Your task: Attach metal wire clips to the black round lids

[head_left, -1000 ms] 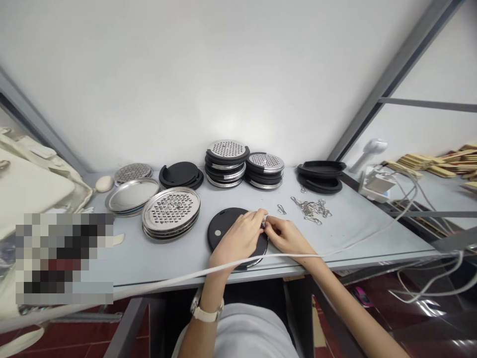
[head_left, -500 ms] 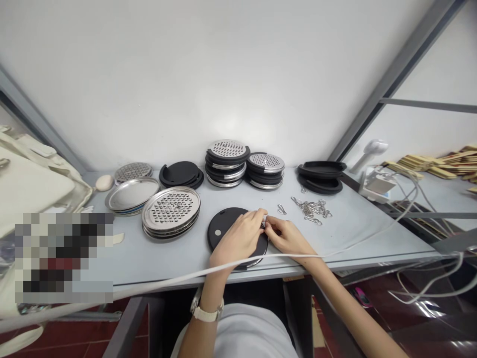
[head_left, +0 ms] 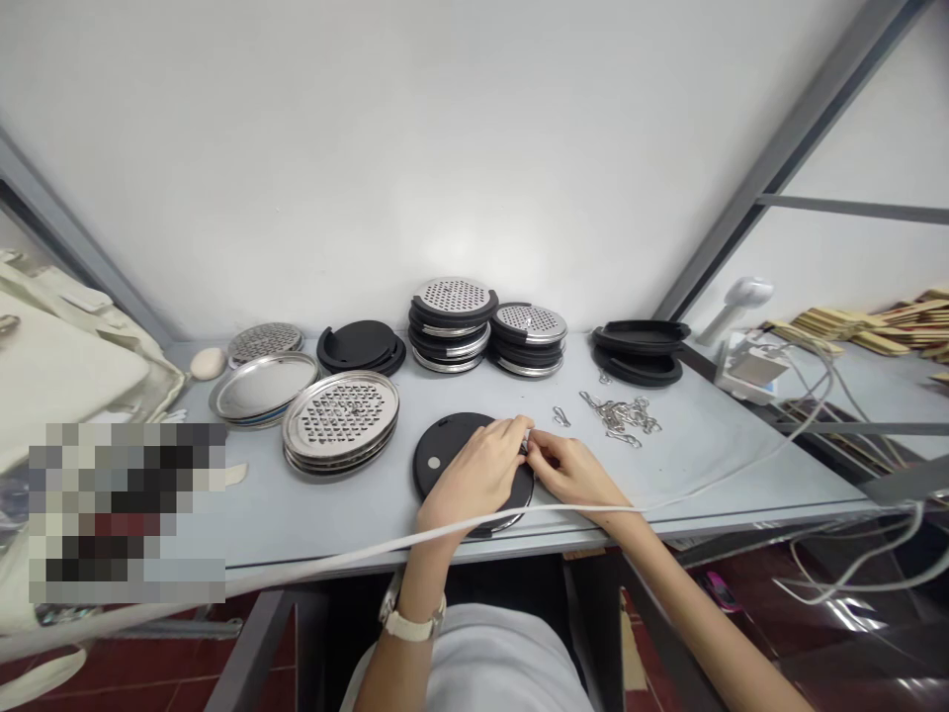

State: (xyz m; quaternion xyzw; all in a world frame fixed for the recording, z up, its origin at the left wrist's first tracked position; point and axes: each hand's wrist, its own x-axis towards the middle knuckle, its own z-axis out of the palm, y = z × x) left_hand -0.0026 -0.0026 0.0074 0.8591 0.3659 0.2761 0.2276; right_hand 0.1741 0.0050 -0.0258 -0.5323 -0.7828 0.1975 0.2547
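Note:
A round black disc with a pale dot and a slot lies near the table's front edge; a metal rim shows under its right side. My left hand rests across it, fingers closed at its right edge. Against that same edge, my right hand pinches a small shiny metal clip, mostly hidden by the fingertips. Beyond my right hand lie a loose pair of S-shaped metal clips and a heap of similar clips.
Perforated metal grater discs and plain metal discs are stacked at left. Behind stand black holders and assembled stacks. More black holders sit at back right. A white cable crosses before my wrists.
Almost nothing differs. Both hands keep their place at the disc's right edge, with only a slight shift of the fingertips around the metal clip.

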